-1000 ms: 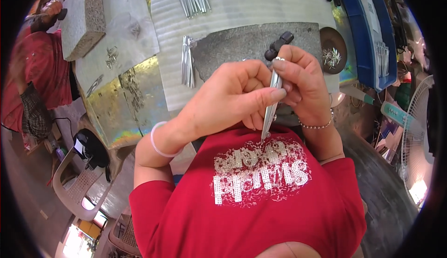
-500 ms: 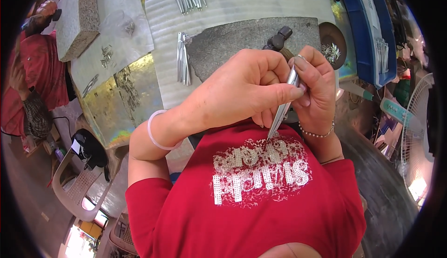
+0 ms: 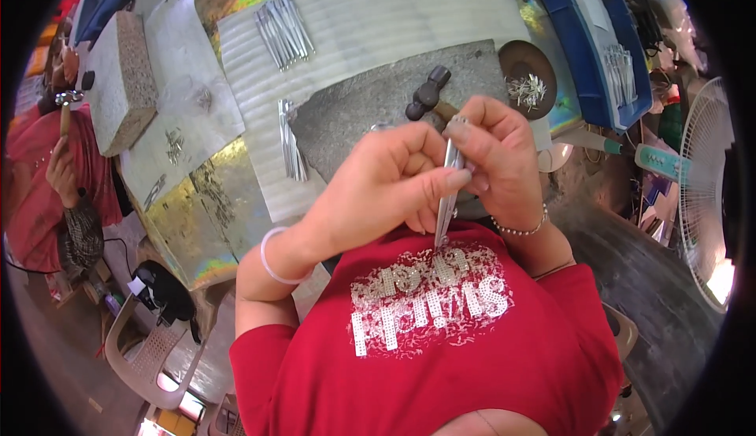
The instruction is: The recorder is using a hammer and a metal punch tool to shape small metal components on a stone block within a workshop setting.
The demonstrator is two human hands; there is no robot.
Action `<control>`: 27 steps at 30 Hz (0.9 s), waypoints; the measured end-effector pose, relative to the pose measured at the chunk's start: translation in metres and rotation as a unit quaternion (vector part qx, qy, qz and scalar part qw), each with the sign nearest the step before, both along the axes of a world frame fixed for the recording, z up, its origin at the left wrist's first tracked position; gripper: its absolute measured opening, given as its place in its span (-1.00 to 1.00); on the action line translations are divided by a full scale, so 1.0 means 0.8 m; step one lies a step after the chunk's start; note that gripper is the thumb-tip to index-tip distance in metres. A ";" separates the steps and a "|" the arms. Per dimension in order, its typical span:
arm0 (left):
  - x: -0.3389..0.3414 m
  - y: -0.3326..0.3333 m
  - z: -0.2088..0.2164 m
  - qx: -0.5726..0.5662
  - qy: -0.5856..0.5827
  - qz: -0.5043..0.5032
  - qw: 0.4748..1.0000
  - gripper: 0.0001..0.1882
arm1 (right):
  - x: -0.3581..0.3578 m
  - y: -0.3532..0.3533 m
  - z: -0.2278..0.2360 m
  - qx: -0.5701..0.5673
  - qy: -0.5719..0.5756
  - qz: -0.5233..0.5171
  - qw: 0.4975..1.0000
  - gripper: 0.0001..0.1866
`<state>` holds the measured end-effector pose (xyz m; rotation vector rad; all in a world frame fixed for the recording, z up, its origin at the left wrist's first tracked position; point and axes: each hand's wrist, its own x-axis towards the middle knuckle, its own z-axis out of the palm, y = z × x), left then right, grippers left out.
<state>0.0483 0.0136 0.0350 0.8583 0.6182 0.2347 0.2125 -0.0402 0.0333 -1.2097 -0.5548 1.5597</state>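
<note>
Above my lap, both hands are together on a slim, tapered silver tweezer-shaped piece [image 3: 446,208], which slants with its narrow end toward my shirt. My left hand [image 3: 378,184] pinches its middle between thumb and fingers. Its upper end sits between the thumb and fingertips of my right hand [image 3: 500,149]. Just beyond my hands, a hammer [image 3: 429,91] with a dark head lies on a flat grey stone slab [image 3: 346,101]; its handle is partly hidden by my right hand.
Bundles of slim silver pieces [image 3: 285,33] lie on a white foam sheet [image 3: 370,11]. Right of the slab stands a brown bowl [image 3: 516,54] of small silver bits; beyond it, a blue bin [image 3: 587,58]. At left, a granite block [image 3: 122,82] stands before another person [image 3: 59,168] holding a hammer.
The view has shifted, so the bench sits lower and further left. Both my hands keep their hold on the silver piece, which now stands more upright. The other person's hammer is now raised into view.
</note>
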 end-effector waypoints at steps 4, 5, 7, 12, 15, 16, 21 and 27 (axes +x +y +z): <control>-0.004 -0.018 0.001 0.168 0.022 0.033 0.985 -0.82 | 0.002 -0.008 0.011 0.025 -0.061 0.034 0.997 -0.89; -0.003 -0.018 0.004 0.192 0.032 0.035 0.980 -0.81 | 0.001 -0.010 0.014 0.031 -0.066 0.037 0.997 -0.89; -0.006 -0.017 0.006 0.214 0.041 0.005 0.976 -0.85 | 0.005 -0.013 0.015 0.037 -0.061 0.048 0.996 -0.88; -0.006 -0.019 0.003 0.215 0.029 -0.016 0.976 -0.87 | 0.002 -0.013 0.015 0.039 -0.066 0.048 0.996 -0.88; -0.004 -0.017 -0.003 0.069 0.019 0.019 0.997 -0.79 | 0.003 -0.007 0.007 0.022 -0.078 0.059 0.995 -0.87; -0.004 -0.015 -0.004 0.065 0.021 0.021 0.997 -0.79 | 0.000 -0.004 0.006 0.010 -0.071 0.049 0.996 -0.85; -0.001 -0.005 -0.014 -0.019 0.003 0.018 1.000 -0.79 | -0.001 0.005 -0.010 -0.019 -0.020 0.034 0.999 -0.83; -0.001 -0.007 -0.020 -0.067 -0.012 0.058 0.996 -0.83 | -0.004 0.009 -0.016 -0.048 0.026 0.018 0.998 -0.84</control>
